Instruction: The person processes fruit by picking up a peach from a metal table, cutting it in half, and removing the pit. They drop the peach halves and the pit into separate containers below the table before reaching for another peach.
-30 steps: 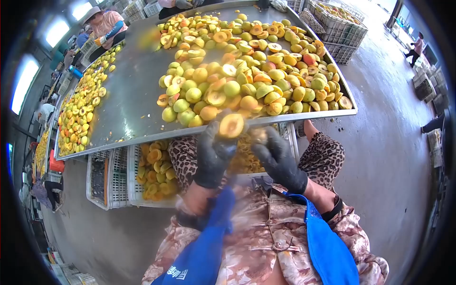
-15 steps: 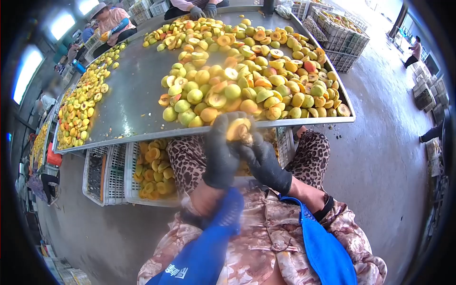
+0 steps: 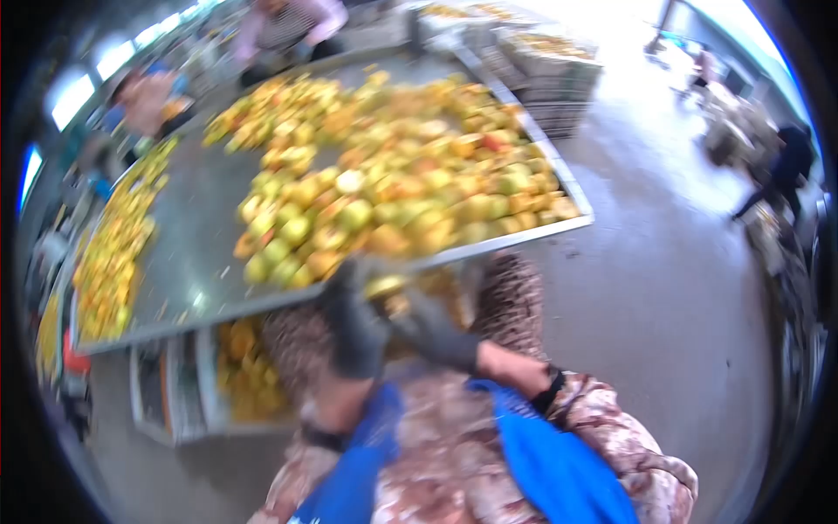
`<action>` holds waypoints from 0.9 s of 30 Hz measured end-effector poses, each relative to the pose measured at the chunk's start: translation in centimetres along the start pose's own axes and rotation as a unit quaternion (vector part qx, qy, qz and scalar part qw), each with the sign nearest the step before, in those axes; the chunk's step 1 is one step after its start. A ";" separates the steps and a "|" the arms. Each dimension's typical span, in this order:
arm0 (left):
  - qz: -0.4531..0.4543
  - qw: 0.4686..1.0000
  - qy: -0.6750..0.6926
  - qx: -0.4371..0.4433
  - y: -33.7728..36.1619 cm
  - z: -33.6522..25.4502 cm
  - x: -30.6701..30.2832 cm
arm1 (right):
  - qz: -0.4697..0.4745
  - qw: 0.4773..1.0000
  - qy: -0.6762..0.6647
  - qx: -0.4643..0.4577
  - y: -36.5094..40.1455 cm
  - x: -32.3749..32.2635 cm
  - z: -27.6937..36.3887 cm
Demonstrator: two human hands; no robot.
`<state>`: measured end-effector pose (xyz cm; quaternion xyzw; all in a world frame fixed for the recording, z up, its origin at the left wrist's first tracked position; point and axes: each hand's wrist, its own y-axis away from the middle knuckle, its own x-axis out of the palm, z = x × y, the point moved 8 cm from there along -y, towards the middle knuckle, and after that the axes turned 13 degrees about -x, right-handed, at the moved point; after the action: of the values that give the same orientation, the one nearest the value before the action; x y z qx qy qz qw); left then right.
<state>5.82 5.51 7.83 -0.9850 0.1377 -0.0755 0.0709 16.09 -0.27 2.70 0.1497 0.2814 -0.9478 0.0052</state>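
My left hand, in a dark glove, has its fingers round a yellow fruit piece just below the near rim of the metal table. My right hand, also gloved, is pressed against the same piece from the other side, over my lap. Motion blur hides the fingertips and any small thing between them. Beyond the rim lies a large heap of yellow-green and orange fruit, many of them halved.
Under the table stand white crates, one with fruit pieces. A second fruit row lines the table's left side. Co-workers sit beyond it. Stacked crates stand behind right; a person in dark clothes is far right.
The view has swung, so the table and heap sit further left and are blurred. Both hands remain together around the fruit piece. More of the dark-clothed person at the right shows.
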 end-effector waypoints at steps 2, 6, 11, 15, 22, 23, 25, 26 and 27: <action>0.063 0.992 0.097 -0.056 -0.5 -0.3 1.5 | -0.070 0.996 0.010 -0.049 -0.5 -0.8 -0.7; 0.122 0.955 0.201 -0.179 1.9 -6.2 6.0 | -0.088 0.984 0.042 -0.151 -2.2 -2.8 4.7; 0.100 0.979 0.120 -0.132 2.1 -3.3 4.4 | 0.016 0.997 0.070 -0.009 0.9 -2.2 2.0; 0.098 0.985 0.074 -0.118 2.3 -2.9 3.8 | -0.021 0.999 -0.047 -0.006 1.2 -1.4 2.7; 0.037 0.999 0.021 -0.029 2.4 -4.7 3.9 | -0.025 0.996 -0.075 -0.051 1.5 -2.2 5.7; 0.031 0.998 0.039 -0.022 2.5 -4.7 3.8 | -0.015 0.995 -0.091 -0.035 1.7 -2.1 5.6; 0.039 0.996 0.075 -0.028 1.6 -3.6 3.1 | 0.012 0.993 -0.120 0.001 1.9 -2.0 5.0; 0.043 0.994 0.092 -0.031 1.3 -3.0 2.8 | 0.018 0.985 -0.167 0.037 2.0 -1.5 4.1; 0.036 0.995 0.093 -0.026 1.4 -3.2 2.4 | 0.010 0.966 -0.245 0.080 2.1 -0.5 3.3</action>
<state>7.23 3.14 11.10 -0.9697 0.1810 -0.1604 0.0352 15.85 -3.89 4.38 -0.0840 0.1934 -0.9749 0.0713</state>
